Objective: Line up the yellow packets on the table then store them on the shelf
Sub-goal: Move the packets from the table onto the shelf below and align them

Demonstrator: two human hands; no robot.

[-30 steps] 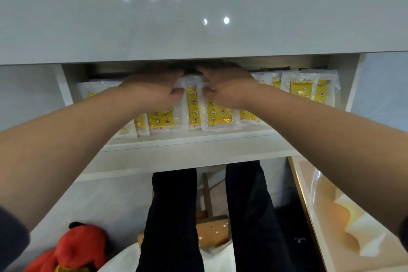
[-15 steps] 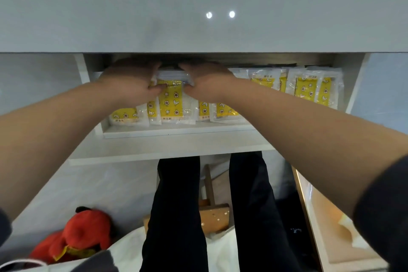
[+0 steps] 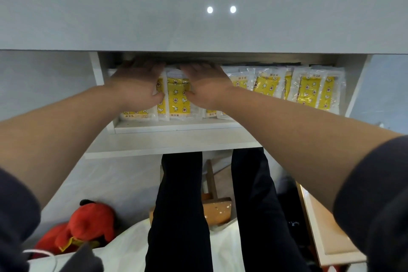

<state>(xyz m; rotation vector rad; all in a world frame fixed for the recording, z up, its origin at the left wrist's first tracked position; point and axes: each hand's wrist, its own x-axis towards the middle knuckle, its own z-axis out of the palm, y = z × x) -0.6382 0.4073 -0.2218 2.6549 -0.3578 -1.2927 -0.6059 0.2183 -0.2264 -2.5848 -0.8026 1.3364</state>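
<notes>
Reaching hands: both are stretching into the shelf opening just under the desk top, backs upward, with bare forearms and dark sleeves showing at the lower corners.
Left hand (image 3: pixel 138 86): is lying flat with the fingers straight and spread toward the back of the shelf. It is gripping nothing. Its thumb is touching the left edge of the middle packet and its palm is covering the packets at the left end of the row. The fingertips are fading into shadow.
Right hand (image 3: pixel 207 86): is lying flat in the same way, fingers straight and relaxed, curling round nothing. Its thumb is touching the right edge of that same packet and its palm is resting over the neighbouring packets.
Middle packet (image 3: pixel 177 99): is standing between the two thumbs, its yellow printed face turned outward and its bottom edge sitting on the shelf.
Yellow packets (image 3: pixel 311 91): are standing side by side in one row along the shelf, leaning back and overlapping slightly, running from the left wall to near the right wall.
Shelf (image 3: pixel 176 127): is showing its white front lip below the row.
Desk (image 3: pixel 198 28): is filling the upper view with a glossy grey top that is reflecting round lights.
Floor area: dark-trousered legs (image 3: pixel 181 205) are standing beneath the shelf, a red plush toy (image 3: pixel 88 221) is lying to their left, and a wooden object (image 3: pixel 217 207) is sitting between them.
</notes>
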